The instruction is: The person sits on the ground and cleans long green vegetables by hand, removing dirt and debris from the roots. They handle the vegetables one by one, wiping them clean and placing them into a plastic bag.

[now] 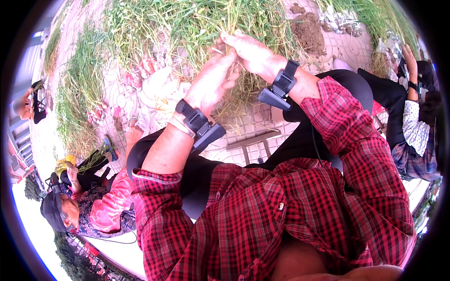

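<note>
My left hand (211, 79) and my right hand (252, 52) meet over a large heap of cut green grassy plants (193, 24). Between the thumb and fingers of the right hand is a small bunch of thin stems (230, 26), their tops pointing away from me. The left hand is curled just below it, with a pale stem across its fingertips. Bright glare washes out both hands, and the inside of the left one is partly hidden. Each wrist wears a black strapped device, the left one (200, 124) and the right one (281, 86).
Paving bricks (242, 123) carry a small metal-framed stool (253, 140) between my legs. Loose soil (309, 33) lies right of the heap, plastic bags (154, 87) to its left. People sit close by on the left (109, 207) and right (415, 123); more grass (81, 73) lies leftward.
</note>
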Demonstrator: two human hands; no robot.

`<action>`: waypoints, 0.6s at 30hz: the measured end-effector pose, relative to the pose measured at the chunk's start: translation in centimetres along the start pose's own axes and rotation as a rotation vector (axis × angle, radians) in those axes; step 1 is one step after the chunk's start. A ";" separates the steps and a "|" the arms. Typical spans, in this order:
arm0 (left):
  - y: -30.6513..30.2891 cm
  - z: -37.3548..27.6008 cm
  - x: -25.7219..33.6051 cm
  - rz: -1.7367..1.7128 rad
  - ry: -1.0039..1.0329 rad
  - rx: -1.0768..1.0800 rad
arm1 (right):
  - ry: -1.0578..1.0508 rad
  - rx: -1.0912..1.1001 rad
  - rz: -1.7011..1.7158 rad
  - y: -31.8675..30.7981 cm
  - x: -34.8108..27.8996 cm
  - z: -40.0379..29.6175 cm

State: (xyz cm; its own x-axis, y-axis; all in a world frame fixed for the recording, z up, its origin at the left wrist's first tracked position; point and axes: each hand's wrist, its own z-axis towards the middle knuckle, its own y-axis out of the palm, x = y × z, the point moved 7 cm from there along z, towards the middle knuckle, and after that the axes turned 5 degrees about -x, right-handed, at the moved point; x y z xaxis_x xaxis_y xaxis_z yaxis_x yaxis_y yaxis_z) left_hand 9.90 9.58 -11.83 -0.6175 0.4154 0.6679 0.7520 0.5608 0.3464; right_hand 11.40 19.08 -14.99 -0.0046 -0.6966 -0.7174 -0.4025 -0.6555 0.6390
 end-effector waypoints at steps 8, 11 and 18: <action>0.4 -0.1 -0.1 0.150 0.041 -0.058 | 0.286 -0.144 0.037 -0.5 1.1 -1.2; 0.9 -0.9 -0.3 0.197 -0.023 -0.123 | 0.252 -0.042 0.140 -1.2 0.9 -0.6; 1.7 -1.2 -2.1 -0.072 -0.023 -0.112 | 0.187 0.339 -0.032 -2.7 0.9 -1.1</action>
State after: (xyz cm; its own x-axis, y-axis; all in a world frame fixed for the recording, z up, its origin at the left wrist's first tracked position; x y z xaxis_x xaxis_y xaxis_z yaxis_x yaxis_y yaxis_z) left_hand 12.69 8.81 -11.87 -0.6752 0.3938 0.6237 0.7255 0.5069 0.4654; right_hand 13.49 19.92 -17.10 0.1673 -0.7392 -0.6524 -0.6793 -0.5661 0.4671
